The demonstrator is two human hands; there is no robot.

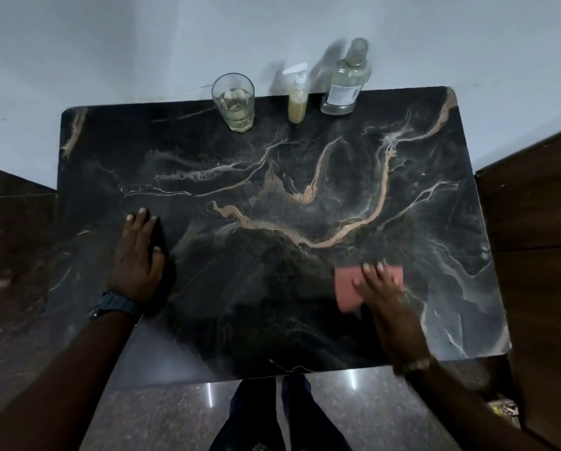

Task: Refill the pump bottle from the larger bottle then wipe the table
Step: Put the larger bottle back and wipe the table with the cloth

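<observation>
The table [272,320] is bare across its middle and near edge; the left hand [139,258] lies flat and spread on it, holding nothing; the right hand [383,288], fingers spread, presses a pink cloth [347,288] down; along the far edge stand a glass [234,102], the pump bottle [298,96] and the larger bottle [346,79].

Pale wall [110,43] behind; polished speckled floor [149,415] below; dark, seemingly wooden panels [539,222] at right.

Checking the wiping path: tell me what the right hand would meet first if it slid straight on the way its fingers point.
Probably nothing: the right hand, flat on the pink cloth, points across bare black marble table.
</observation>
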